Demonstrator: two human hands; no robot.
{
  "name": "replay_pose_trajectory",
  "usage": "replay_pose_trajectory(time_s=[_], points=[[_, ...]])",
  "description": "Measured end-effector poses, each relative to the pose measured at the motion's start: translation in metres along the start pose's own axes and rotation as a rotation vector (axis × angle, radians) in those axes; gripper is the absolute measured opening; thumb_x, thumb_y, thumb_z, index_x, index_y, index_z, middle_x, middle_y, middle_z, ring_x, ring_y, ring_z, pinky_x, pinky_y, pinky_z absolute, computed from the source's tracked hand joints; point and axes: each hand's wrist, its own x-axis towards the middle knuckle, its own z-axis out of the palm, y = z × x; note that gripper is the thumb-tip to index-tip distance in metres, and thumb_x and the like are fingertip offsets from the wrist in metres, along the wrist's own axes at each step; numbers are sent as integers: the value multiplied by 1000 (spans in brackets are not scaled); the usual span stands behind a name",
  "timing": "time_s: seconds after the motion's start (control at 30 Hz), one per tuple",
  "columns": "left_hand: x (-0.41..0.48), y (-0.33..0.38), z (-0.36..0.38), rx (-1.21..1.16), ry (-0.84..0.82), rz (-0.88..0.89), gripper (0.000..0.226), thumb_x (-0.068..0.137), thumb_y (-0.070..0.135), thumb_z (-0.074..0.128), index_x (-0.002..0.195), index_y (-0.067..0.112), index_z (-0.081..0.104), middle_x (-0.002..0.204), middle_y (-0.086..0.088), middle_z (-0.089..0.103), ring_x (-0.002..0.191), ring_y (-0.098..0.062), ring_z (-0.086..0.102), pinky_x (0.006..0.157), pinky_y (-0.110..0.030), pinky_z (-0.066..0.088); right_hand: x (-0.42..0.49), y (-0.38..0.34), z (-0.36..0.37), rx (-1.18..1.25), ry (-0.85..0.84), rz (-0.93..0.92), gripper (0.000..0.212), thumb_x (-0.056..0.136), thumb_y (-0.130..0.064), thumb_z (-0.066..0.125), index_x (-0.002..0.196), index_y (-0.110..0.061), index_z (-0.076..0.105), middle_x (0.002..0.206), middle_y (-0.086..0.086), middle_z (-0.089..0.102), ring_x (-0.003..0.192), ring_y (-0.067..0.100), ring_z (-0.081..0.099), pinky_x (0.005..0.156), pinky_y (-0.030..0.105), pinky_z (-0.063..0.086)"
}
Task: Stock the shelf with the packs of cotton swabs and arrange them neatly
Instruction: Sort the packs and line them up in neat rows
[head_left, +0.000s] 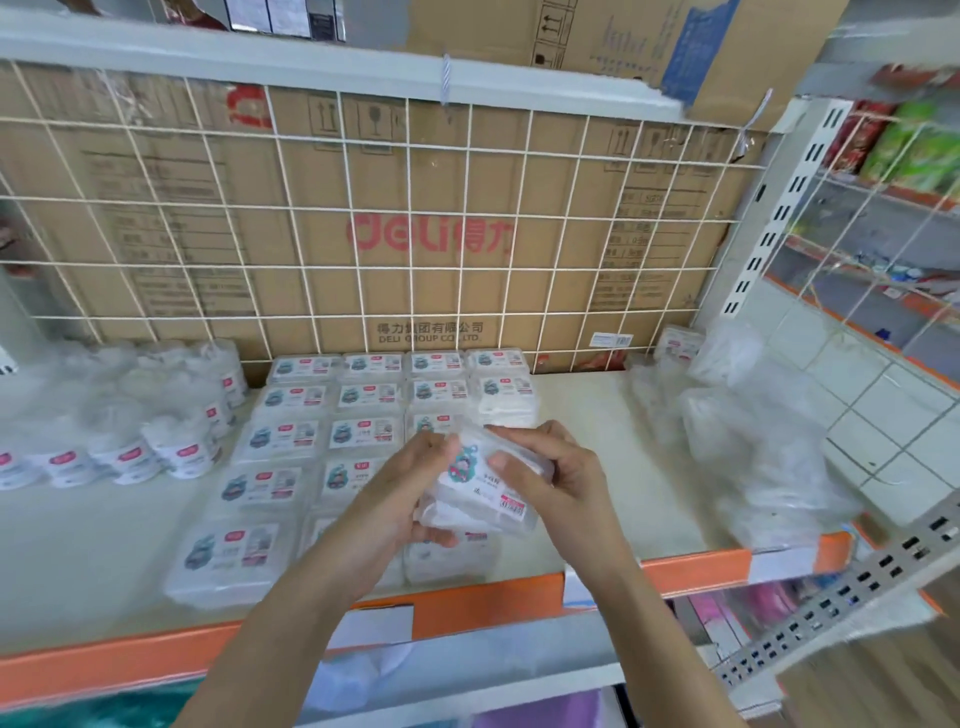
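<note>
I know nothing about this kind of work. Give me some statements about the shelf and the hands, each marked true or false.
1. The left hand and the right hand hold a flat pack above the shelf. True.
2. The stocked packs lie flat in rows. True.
3. The round tubs stand to the right of the stocked packs. False: they stand to the left.
4. The shelf's back is a solid wooden board. False: it is a white wire grid with cardboard behind it.

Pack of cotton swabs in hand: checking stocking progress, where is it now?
Head view, centre: the pack is held between the left hand and right hand, above the near rows of flat packs on the shelf.
</note>
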Motion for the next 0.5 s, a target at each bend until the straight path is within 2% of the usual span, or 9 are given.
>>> replay_pose_trajectory(time_s=[0.07,0.13,0.2,0.3,0.37,0.43,0.47,0.5], points=[[-1,-2,0,17,12,-8,50,73,48,67,115,22,58,107,-8,66,86,-20,65,54,-29,50,-1,2,6,-63,70,0,26,76,-33,74,101,-28,70,89,5,51,73,-1,52,65,11,43],[-1,-3,6,-21,47,-20,30,88,30,63,114,18,56,105,-9,67,82,-22,66,54,-30,51,-4,4,10,-32,118,36,36,76,-42,74,109,-31,66,103,4,56,87,3,57,67,15,49],[1,-3,12,-139,109,-4,22,94,21,52,115,17,55,106,-10,67,84,-24,67,55,-30,52,-7,7,10,53,112,92,52,74,-48,64,122,-32,57,115,3,59,99,10,61,76,20,52],[6,-3,14,-181,97,77,28,94,20,52,123,23,50,113,-5,68,97,-24,67,66,-33,55,-11,8,7,131,64,168,58,75,-41,64,131,-37,47,110,1,65,92,11,65,76,25,53],[10,-2,15,-135,18,80,42,86,25,60,125,28,47,116,0,67,102,-22,66,75,-35,55,-9,9,0,173,48,183,53,76,-34,64,127,-31,52,107,7,66,88,15,67,71,26,53],[15,-2,16,-58,-43,63,52,78,31,60,127,32,43,121,6,63,107,-17,63,87,-37,53,-3,12,-8,231,45,212,49,72,-34,68,119,-26,58,104,11,68,88,19,67,70,27,53],[19,-1,18,11,-40,63,54,80,33,61,130,34,40,123,10,60,110,-13,61,91,-35,51,2,14,-13,261,65,240,48,70,-33,68,116,-25,60,101,12,69,87,20,67,69,27,53],[25,-2,19,97,-6,79,51,85,34,62,131,38,38,125,15,56,113,-9,57,91,-28,48,7,17,-18,282,101,273,46,69,-30,68,115,-24,60,98,12,69,84,21,67,68,27,53]])
